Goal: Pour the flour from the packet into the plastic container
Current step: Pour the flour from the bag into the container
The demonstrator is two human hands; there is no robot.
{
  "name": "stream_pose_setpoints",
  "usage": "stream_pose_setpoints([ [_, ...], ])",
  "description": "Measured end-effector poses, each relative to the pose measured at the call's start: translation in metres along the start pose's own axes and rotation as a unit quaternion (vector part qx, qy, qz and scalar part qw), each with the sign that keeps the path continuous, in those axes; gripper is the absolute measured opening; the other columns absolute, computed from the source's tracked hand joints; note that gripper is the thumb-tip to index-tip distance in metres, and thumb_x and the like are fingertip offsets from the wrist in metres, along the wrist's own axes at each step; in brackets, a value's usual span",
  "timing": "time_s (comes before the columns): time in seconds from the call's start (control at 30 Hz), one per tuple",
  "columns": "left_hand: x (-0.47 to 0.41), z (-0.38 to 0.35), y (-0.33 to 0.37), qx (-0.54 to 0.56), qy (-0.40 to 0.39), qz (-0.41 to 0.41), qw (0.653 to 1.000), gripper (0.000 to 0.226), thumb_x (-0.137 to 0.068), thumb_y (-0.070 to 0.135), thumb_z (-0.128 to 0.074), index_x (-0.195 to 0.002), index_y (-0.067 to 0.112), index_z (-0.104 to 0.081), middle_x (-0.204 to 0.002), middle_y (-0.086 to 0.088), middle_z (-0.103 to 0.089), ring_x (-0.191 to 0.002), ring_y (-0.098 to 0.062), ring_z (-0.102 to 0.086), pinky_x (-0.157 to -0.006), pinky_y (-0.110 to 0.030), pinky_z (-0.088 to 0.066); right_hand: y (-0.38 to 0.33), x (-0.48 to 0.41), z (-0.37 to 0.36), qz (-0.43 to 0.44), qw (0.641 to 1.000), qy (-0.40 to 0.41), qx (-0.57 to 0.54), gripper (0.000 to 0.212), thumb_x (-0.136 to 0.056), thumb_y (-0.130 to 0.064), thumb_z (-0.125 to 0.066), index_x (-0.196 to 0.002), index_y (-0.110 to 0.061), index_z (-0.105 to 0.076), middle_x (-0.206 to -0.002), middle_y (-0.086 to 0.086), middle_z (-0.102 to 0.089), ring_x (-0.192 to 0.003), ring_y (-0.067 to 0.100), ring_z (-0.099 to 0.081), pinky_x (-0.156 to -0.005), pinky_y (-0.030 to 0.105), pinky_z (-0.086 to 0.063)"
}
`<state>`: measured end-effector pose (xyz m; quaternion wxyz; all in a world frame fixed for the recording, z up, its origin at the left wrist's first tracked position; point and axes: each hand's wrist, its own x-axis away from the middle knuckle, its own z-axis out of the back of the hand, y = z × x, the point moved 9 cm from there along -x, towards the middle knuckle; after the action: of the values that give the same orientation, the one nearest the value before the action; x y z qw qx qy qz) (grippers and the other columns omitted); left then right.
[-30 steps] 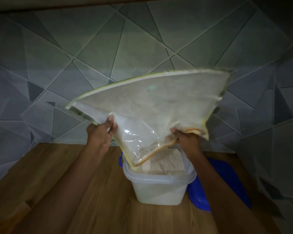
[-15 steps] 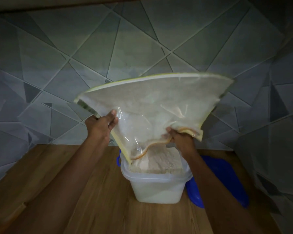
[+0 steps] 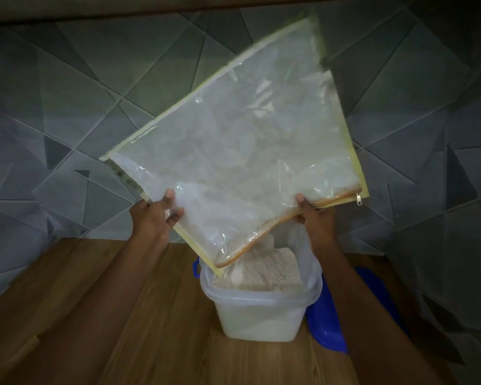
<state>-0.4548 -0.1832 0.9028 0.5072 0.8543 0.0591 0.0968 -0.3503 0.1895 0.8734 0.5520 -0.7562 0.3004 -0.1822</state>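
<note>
Above the plastic container point(image 3: 261, 309) on the wooden table point(image 3: 122, 315), a tilted clear packet point(image 3: 242, 151) is gripped by the left hand point(image 3: 153, 220) and right hand point(image 3: 314, 218), fingers curled; flour point(image 3: 261, 273) is heaped inside the container.

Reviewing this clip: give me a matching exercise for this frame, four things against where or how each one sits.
1 packet
2 plastic container
3 flour
4 blue lid

a piled inside the container
b tilted, gripped by left hand and right hand
c lying on the table beside the container
d upright on the table

Pairs: 1-b, 2-d, 3-a, 4-c
</note>
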Motion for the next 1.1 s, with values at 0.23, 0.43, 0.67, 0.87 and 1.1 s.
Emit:
stream_pose_setpoints([
  [0.23,-0.012,0.025,0.006,-0.185,-0.002,-0.024,0.982,0.035,-0.088,0.020,-0.076,-0.113,0.005,-0.056,-0.095,0.000,-0.055,-0.083,-0.018,-0.060,-0.049,-0.025,-0.060,-0.029,-0.014,-0.032,0.037,0.997,-0.053,0.031,0.038,-0.090,-0.010,-0.073,-0.124,-0.017,-0.059,-0.120,0.007,-0.069,-0.107,0.028,-0.070,-0.079,0.050,-0.062],
  [0.43,-0.019,0.043,0.007,-0.185,-0.031,-0.024,0.982,0.024,-0.087,0.019,-0.077,-0.103,0.008,-0.062,-0.084,-0.007,-0.067,-0.068,-0.019,-0.064,-0.044,-0.022,-0.053,-0.059,-0.026,-0.069,0.050,0.991,-0.072,0.103,0.048,-0.084,-0.017,-0.079,-0.126,-0.008,-0.058,-0.119,0.009,-0.071,-0.107,0.027,-0.070,-0.088,0.057,-0.058],
  [0.67,-0.027,0.083,0.015,-0.183,-0.022,-0.014,0.983,0.034,-0.084,0.022,-0.080,-0.081,0.011,-0.048,-0.068,-0.005,-0.042,-0.038,-0.009,-0.043,-0.042,-0.022,-0.042,-0.068,-0.022,-0.120,0.035,0.973,-0.129,0.186,0.035,-0.089,-0.012,-0.075,-0.116,-0.003,-0.055,-0.117,0.015,-0.067,-0.102,0.032,-0.070,-0.068,0.048,-0.063],
  [0.87,-0.027,0.152,0.016,-0.263,-0.007,0.053,0.963,0.051,-0.087,0.041,-0.075,-0.067,0.016,-0.036,-0.055,-0.008,-0.037,-0.030,-0.012,-0.039,-0.037,-0.019,-0.037,-0.026,0.002,-0.161,-0.014,0.965,-0.191,0.177,0.035,-0.089,-0.010,-0.075,-0.117,0.003,-0.058,-0.112,0.018,-0.069,-0.087,0.028,-0.071,-0.050,0.030,-0.057],
  [1.1,-0.026,0.239,0.014,-0.268,0.037,0.091,0.958,0.045,-0.089,0.042,-0.069,-0.069,0.011,-0.043,-0.053,-0.010,-0.040,-0.029,-0.009,-0.041,-0.034,-0.016,-0.035,0.051,0.055,-0.201,-0.088,0.959,-0.201,0.179,0.031,-0.088,-0.005,-0.073,-0.115,0.002,-0.061,-0.112,0.021,-0.068,-0.095,0.036,-0.072,-0.065,0.053,-0.063],
])
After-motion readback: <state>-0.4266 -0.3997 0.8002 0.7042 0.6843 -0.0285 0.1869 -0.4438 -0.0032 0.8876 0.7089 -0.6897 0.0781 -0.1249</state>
